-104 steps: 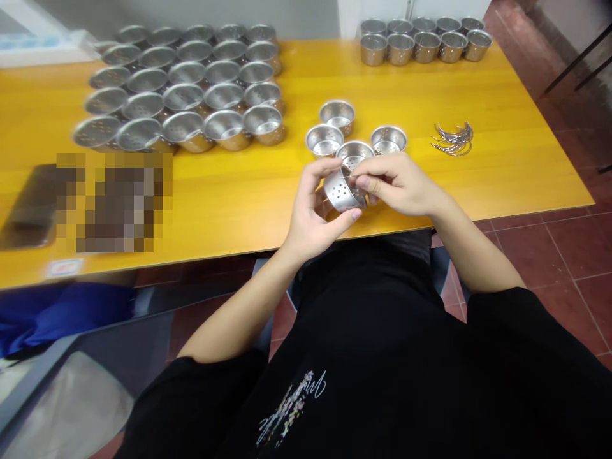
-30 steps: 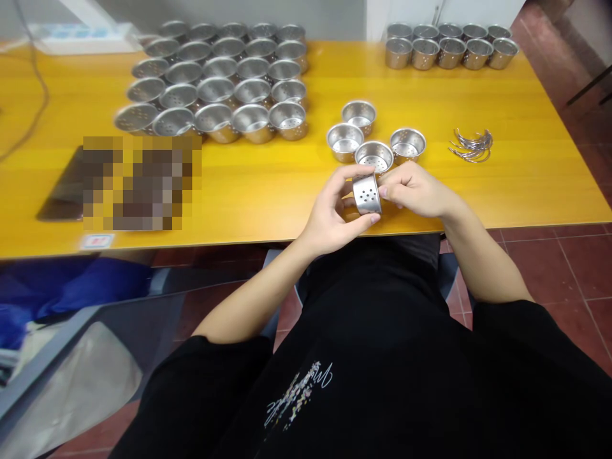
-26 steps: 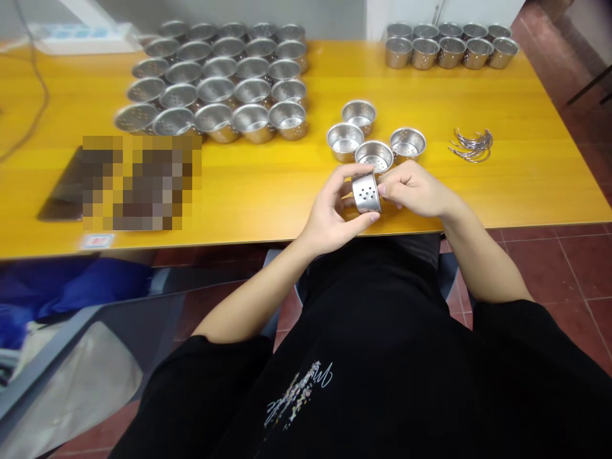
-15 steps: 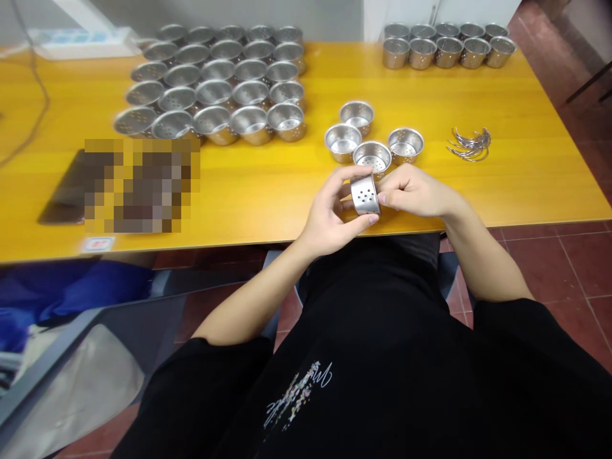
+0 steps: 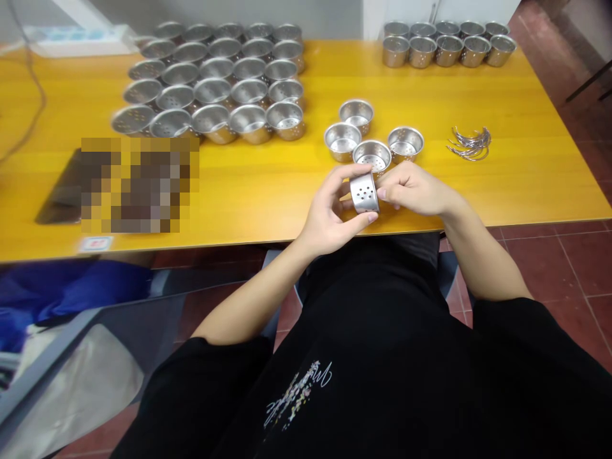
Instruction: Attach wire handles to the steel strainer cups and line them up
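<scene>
Tipped on its side, a small perforated metal cup (image 5: 364, 193) is held between the thumb and fingers of my left hand (image 5: 329, 213). My right hand (image 5: 417, 190) is closed at the cup's rim on the right; its fingertips are partly hidden, and what they pinch does not show. Just beyond my hands stand several similar cups, the nearest perforated cup (image 5: 371, 156) almost touching my left fingertips. To the right lies a small pile of curved metal wire handles (image 5: 472, 143).
Rows of perforated cups (image 5: 213, 121) fill the back left of the yellow table (image 5: 535, 185). Two more rows of metal cups (image 5: 448, 51) stand at the back right. A dark flat object (image 5: 60, 191) lies at left, beside a blurred-out patch. A white power strip (image 5: 81, 41) sits behind.
Both hands stay at the cup with almost no movement. The view has shifted very slightly.
</scene>
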A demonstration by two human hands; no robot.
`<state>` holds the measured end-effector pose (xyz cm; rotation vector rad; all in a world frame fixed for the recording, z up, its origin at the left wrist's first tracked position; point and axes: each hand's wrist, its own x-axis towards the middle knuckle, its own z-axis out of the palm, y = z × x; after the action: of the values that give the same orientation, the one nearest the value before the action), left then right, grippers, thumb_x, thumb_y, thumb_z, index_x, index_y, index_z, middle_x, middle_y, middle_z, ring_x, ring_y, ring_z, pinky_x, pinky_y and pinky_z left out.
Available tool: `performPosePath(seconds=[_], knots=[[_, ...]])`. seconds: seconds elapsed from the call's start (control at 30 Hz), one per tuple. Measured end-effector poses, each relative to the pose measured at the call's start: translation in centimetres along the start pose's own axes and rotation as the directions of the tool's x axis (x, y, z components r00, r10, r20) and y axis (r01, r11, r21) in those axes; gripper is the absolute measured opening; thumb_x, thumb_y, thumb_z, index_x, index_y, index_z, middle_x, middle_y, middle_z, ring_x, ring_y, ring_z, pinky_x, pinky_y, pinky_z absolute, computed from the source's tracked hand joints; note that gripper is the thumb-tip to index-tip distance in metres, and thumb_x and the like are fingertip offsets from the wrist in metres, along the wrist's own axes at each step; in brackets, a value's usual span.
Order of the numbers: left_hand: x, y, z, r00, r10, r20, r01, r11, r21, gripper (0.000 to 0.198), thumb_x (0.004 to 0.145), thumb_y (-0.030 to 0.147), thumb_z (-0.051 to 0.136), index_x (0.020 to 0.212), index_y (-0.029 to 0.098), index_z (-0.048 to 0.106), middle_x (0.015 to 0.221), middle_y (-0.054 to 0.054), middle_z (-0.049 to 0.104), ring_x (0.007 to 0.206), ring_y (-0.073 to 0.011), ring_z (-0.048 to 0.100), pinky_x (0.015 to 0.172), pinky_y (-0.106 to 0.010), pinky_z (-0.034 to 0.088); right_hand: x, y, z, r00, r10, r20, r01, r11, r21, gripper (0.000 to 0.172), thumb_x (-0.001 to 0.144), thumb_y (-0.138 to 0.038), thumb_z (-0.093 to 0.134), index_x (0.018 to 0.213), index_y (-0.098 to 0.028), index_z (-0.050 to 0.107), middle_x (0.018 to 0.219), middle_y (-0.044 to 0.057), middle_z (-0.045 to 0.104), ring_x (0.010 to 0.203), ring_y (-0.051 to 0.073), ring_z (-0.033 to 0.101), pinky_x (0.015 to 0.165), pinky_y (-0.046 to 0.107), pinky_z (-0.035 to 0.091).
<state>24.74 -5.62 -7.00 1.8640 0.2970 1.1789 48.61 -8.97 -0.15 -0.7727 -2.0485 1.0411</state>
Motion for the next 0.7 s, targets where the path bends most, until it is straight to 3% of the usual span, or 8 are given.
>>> performPosePath(seconds=[0.4,0.7], knots=[[-0.06,0.37,0.23,1.0,-0.014,-0.015,0.015,1.0,0.015,0.075,0.092,0.063,0.096,0.155,0.036,0.066,0.15,-0.011,0.07,0.122,-0.0294,0.082,0.089,-0.04,0.076,-0.08,0.0,-0.16,1.0,0.016,0.012,-0.016,0.999,0.042,0.052,0.114,-0.026,0.063,0.064,-0.019,0.053,0.056,-0.006,0.047,0.055,0.008,0.039,0.053,0.022,0.028],[-0.15,0.5,0.27,1.0,-0.005,-0.023,0.006,0.999,0.042,0.074,0.092,0.067,0.095,0.154,0.037,0.068,0.148,-0.011,0.07,0.128,-0.0314,0.081,0.092,-0.042,0.076,-0.02,-0.29,-0.04,0.998,0.064,0.013,-0.064,0.997,0.033,0.048,0.107,-0.016,0.061,0.061,-0.02,0.049,0.053,-0.007,0.043,0.053,0.007,0.036,0.051,0.022,0.027]])
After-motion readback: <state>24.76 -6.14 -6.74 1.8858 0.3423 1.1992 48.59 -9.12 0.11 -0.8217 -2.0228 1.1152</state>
